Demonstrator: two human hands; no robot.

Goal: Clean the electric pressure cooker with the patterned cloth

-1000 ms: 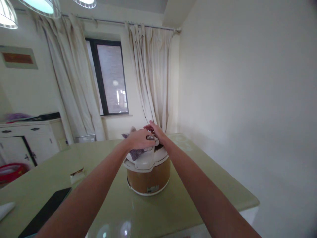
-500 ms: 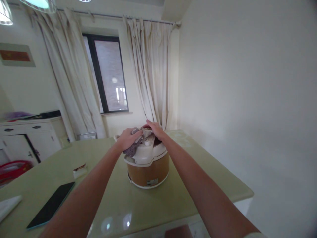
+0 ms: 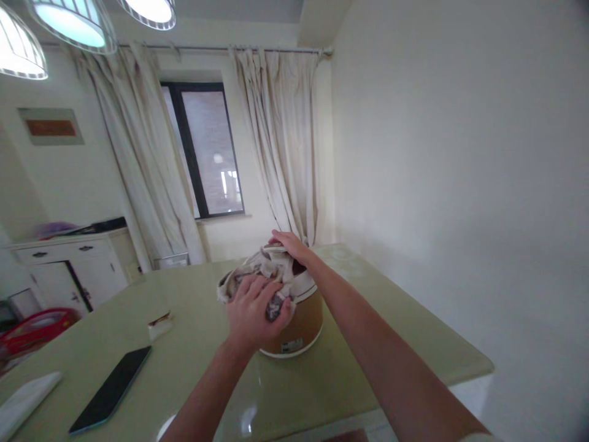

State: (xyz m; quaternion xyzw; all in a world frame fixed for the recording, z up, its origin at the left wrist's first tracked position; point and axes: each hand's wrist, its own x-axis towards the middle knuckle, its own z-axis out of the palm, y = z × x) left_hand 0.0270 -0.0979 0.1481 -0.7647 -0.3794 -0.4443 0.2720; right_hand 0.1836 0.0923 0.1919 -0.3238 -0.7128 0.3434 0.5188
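A rice cooker (image 3: 304, 319) with a white lid and a golden-brown body stands upright on the green table. Over the front and left of its lid lies a crumpled grey-and-white patterned cloth (image 3: 264, 264). My left hand (image 3: 255, 304) presses this cloth against the lid, fingers bent over it, and part of the cloth bunches under the thumb. Across the top at the far right, my right hand (image 3: 292, 244) holds the cooker by its lid; its fingertips are partly hidden. Most of the lid's control area is covered by the cloth and my left hand.
The glossy green table (image 3: 197, 344) carries a dark tablet or phone (image 3: 110, 390), a white flat object (image 3: 27, 399) and a small whitish packet (image 3: 159, 325) on the left. A red basket (image 3: 39, 331) is beyond the left edge. A wall (image 3: 451, 184) rises at the right.
My left hand has come nearer and lower, from the lid's left top to its front, spreading the cloth over the lid. My right hand stays on the lid. The view has tilted upward slightly.
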